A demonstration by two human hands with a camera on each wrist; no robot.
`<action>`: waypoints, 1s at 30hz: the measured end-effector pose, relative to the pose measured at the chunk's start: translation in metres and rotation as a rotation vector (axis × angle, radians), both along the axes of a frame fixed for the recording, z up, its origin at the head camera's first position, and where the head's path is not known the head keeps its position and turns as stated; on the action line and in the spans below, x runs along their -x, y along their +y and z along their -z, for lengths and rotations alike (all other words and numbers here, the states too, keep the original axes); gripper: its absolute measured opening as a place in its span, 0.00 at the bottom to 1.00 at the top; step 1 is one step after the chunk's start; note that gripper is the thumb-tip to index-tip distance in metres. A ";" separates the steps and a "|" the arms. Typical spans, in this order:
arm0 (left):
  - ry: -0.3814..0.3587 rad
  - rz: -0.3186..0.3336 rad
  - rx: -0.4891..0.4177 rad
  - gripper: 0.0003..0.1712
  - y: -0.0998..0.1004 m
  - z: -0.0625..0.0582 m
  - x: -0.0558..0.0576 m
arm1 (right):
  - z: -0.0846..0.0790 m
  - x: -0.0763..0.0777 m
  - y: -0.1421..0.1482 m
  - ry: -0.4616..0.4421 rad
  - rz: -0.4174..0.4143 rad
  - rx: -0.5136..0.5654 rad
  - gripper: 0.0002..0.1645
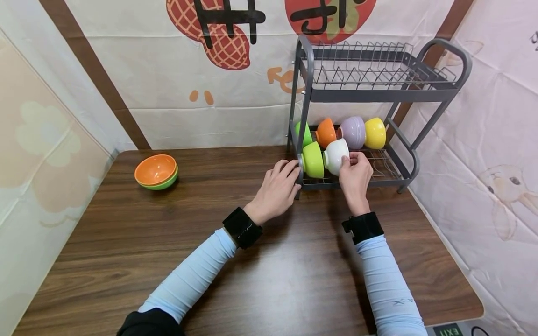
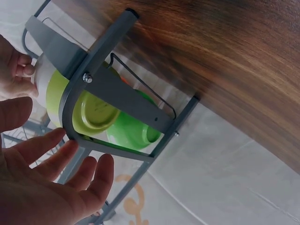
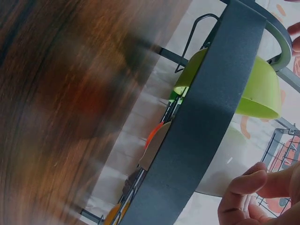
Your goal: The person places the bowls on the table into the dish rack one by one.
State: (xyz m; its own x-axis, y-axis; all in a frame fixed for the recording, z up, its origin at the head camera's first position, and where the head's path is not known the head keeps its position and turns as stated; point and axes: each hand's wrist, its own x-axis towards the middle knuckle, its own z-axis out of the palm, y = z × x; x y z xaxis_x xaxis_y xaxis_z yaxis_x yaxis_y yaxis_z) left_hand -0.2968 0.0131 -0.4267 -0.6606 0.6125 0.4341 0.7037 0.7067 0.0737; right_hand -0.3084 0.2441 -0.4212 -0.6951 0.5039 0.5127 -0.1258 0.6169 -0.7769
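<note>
My right hand [image 1: 356,179] pinches the rim of a white bowl [image 1: 336,156] between thumb and fingers. This bowl lies tipped on its side in the front row of the dish rack's lower tier, its base toward a lime-green bowl [image 1: 313,160]. In the right wrist view, the white bowl [image 3: 227,161] is partly hidden behind the rack's front bar [image 3: 206,108]. My left hand [image 1: 275,189] is at the rack's left front post, fingers loosely bent with fingertips right at the frame; the left wrist view shows its palm [image 2: 51,192] holding nothing.
Behind stand a green bowl [image 1: 303,134], an orange bowl [image 1: 326,132], a purple bowl [image 1: 353,132] and a yellow bowl [image 1: 375,133], all on their sides. The rack's wire upper tier [image 1: 378,95] overhangs them. An orange bowl [image 1: 155,170] nests in a green one [image 1: 161,186] at the table's left.
</note>
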 end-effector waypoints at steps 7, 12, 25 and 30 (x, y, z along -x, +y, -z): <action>-0.027 -0.019 -0.039 0.28 -0.010 -0.006 -0.002 | -0.002 -0.014 -0.012 0.088 0.031 -0.058 0.15; -0.067 0.015 -0.189 0.20 -0.020 -0.010 -0.010 | -0.011 -0.032 -0.037 0.270 -0.093 -0.060 0.10; -0.010 0.011 -0.307 0.05 -0.038 -0.005 -0.017 | -0.004 -0.044 -0.084 0.302 -0.206 -0.091 0.04; -0.020 0.013 -0.331 0.05 -0.042 -0.002 -0.018 | 0.003 -0.045 -0.092 0.288 -0.240 -0.082 0.04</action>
